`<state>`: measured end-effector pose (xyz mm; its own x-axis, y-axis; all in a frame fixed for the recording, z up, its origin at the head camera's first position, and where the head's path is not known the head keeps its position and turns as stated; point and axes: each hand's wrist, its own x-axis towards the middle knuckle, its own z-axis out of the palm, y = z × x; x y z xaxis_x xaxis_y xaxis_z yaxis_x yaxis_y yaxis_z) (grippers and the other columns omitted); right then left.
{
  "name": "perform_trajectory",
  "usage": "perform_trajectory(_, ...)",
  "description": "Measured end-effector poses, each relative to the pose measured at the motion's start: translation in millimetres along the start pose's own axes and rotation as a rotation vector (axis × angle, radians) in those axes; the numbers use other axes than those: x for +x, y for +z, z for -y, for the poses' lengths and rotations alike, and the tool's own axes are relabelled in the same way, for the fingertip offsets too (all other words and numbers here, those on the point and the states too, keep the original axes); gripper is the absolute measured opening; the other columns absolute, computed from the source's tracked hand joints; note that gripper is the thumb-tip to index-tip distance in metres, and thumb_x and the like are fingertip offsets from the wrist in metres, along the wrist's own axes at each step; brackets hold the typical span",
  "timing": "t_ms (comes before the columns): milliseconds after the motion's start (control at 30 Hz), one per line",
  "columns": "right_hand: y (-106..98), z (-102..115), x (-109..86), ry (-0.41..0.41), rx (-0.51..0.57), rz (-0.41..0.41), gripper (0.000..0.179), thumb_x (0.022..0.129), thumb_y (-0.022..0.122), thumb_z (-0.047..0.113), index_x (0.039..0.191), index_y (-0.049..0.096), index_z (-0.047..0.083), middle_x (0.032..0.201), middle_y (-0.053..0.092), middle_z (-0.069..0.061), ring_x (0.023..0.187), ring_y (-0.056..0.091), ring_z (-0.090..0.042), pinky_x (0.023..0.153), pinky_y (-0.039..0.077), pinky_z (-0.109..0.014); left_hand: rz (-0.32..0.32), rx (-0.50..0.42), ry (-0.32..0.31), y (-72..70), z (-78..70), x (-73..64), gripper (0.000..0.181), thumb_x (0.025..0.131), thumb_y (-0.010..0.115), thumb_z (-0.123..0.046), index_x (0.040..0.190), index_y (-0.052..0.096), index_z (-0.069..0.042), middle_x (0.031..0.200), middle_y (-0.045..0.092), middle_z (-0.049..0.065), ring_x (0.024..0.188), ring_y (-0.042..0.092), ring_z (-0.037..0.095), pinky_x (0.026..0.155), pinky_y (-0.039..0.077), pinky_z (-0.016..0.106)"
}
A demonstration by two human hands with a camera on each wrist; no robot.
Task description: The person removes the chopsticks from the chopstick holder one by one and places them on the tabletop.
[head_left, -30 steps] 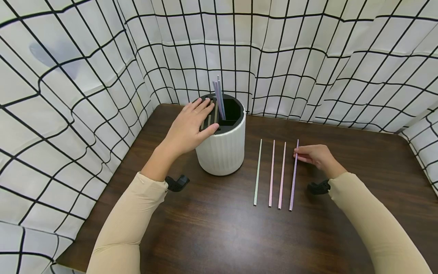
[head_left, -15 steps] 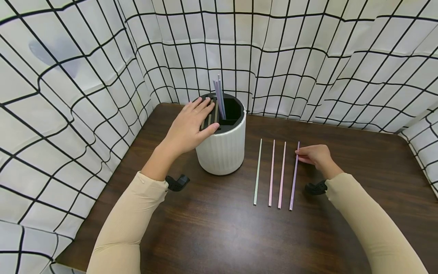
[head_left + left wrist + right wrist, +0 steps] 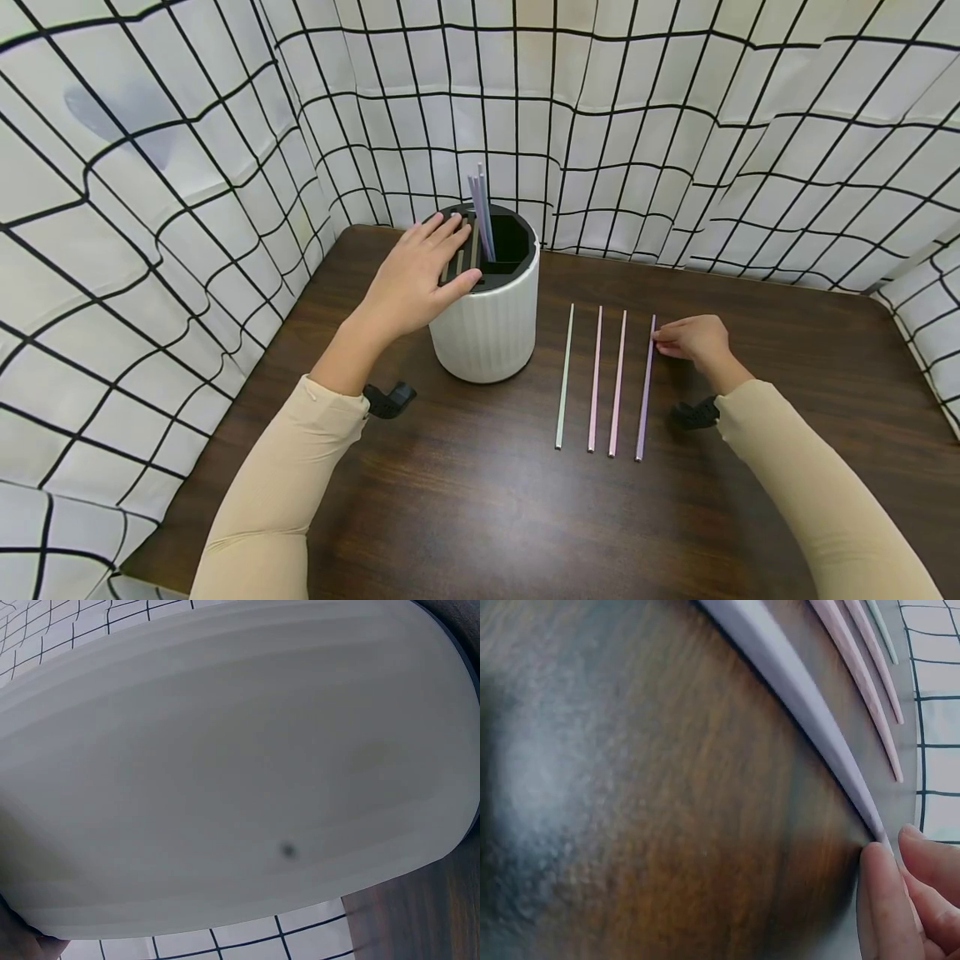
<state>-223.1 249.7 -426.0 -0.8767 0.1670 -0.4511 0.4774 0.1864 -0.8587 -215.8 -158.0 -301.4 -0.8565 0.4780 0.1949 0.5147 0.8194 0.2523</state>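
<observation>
Head view: four slender sticks lie side by side, nearly parallel, on the dark wood table (image 3: 465,500). Order from left: green stick (image 3: 565,379), two pink sticks (image 3: 618,383), lilac stick (image 3: 646,387). Right grip (image 3: 693,340), a bare hand, is at the far end of the lilac stick, fingertips pinching it. To the left of the row stands a ribbed white container (image 3: 485,342), upright, with a black top insert (image 3: 498,282); a few pale lilac rods (image 3: 480,208) lean in one compartment. Left grip (image 3: 412,283) rests across the insert's left side, fingers extended and spread. Grid-patterned cloth (image 3: 622,192) behind.

Left wrist view: the container's pale side fills most of the field, blurred, with one small dark spot. Hand barely visible at lower left; finger posture cannot be read here.

Right wrist view: lilac stick runs diagonally to its far tip, thumb (image 3: 886,900) and forefinger (image 3: 930,859) on either side of it. Pink and green sticks lie beyond.
</observation>
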Motion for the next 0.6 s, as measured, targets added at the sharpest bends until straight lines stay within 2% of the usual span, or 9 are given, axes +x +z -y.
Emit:
perform_trajectory(133,-2,3,-3.2,-0.053,-0.047,-0.024,0.042,0.094,0.064,0.004,0.127,0.055,-0.021,0.061,0.066,0.014,0.059,0.068,-0.001,0.067,0.061,-0.025,0.001,0.001,-0.001,0.1,0.2,0.4,0.071,0.101,0.043,-0.053,0.156,0.033,-0.01,0.165,0.025,0.009,0.156,0.014,0.028,0.128,0.009,0.048)
perform_trajectory(233,-3,8,-7.5,-0.135,-0.127,-0.057,0.044,0.095,0.066,0.009,0.129,0.056,-0.017,0.067,0.065,0.018,0.063,0.068,0.004,0.07,0.061,-0.021,0.001,0.004,0.001,0.2,0.0,1.2,0.071,0.101,0.043,-0.054,0.156,0.033,-0.011,0.165,0.025,0.008,0.156,0.014,0.028,0.128,0.009,0.048)
perform_trajectory(333,-3,19,-12.0,-0.21,-0.163,-0.071,0.045,0.095,0.067,0.014,0.129,0.059,-0.013,0.07,0.064,0.021,0.069,0.069,0.006,0.073,0.06,-0.019,0.0,0.007,0.002,0.2,0.1,1.5,0.071,0.101,0.043,-0.054,0.156,0.033,-0.011,0.165,0.025,0.008,0.156,0.014,0.028,0.128,0.009,0.048)
perform_trajectory(500,6,43,-19.4,-0.275,-0.088,-0.019,0.048,0.094,0.068,0.016,0.131,0.057,-0.013,0.072,0.066,0.023,0.074,0.07,0.006,0.074,0.059,-0.016,0.001,0.008,-0.001,0.1,-0.2,1.1,0.071,0.101,0.043,-0.054,0.156,0.033,-0.01,0.165,0.025,0.009,0.156,0.014,0.028,0.128,0.009,0.047)
perform_trajectory(600,15,59,-23.9,-0.298,-0.066,0.012,0.05,0.094,0.068,0.018,0.132,0.056,-0.012,0.079,0.068,0.02,0.076,0.069,0.007,0.075,0.058,-0.014,0.001,0.005,-0.001,0.2,-0.4,1.1,0.071,0.101,0.043,-0.054,0.156,0.034,-0.01,0.165,0.025,0.009,0.156,0.014,0.029,0.128,0.009,0.047)
